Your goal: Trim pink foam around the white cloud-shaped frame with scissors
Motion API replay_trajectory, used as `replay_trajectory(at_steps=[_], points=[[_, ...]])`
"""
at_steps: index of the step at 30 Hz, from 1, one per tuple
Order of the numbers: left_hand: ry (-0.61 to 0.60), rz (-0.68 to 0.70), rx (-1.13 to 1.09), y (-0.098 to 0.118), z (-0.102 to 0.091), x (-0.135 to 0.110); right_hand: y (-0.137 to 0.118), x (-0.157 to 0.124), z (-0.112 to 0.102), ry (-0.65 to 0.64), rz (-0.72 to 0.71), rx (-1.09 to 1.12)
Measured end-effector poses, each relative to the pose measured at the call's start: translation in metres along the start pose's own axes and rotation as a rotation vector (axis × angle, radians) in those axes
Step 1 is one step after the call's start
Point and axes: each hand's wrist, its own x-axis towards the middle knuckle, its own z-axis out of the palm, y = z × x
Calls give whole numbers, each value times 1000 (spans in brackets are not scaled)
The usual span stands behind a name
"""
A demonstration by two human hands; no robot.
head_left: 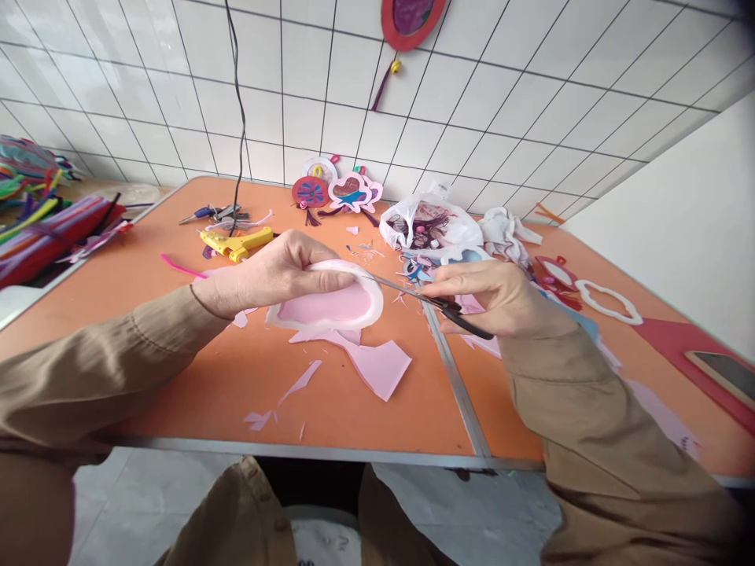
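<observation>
Between the thumb and fingers of my left hand (295, 271) is a rounded foam piece (333, 304), pink in the middle with a white raised rim. My right hand (492, 292) grips black-handled scissors (440, 302). Their blades point left and reach the upper right edge of the foam piece, near my left thumb. Whether the blades are apart is hard to make out. A pink foam offcut (381, 365) lies on the table just below the foam piece, with small pink scraps (298, 383) nearer the front edge.
A yellow glue gun (239, 243) with a hanging black cord lies behind my left hand. Farther back are finished foam ornaments (348, 191) and a white plastic bag (433, 220). A white foam frame (609, 302) and a phone (725, 373) are at right. Bundled pipe cleaners (56, 232) sit far left.
</observation>
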Motion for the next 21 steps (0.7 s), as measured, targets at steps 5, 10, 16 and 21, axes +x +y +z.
replay_trajectory(at_steps=[5, 10, 16, 21], points=[[-33, 4, 1, -1, 3, 1, -4, 3, 11, 56, 38, 4], [-43, 15, 24, -2, 3, 2, -6, 4, 14, 70, -28, -22], [-78, 77, 25, -7, 1, 3, -4, 1, 11, 56, -105, -88], [-36, 73, 64, -8, -1, 1, -2, -2, 5, 22, -122, -69]])
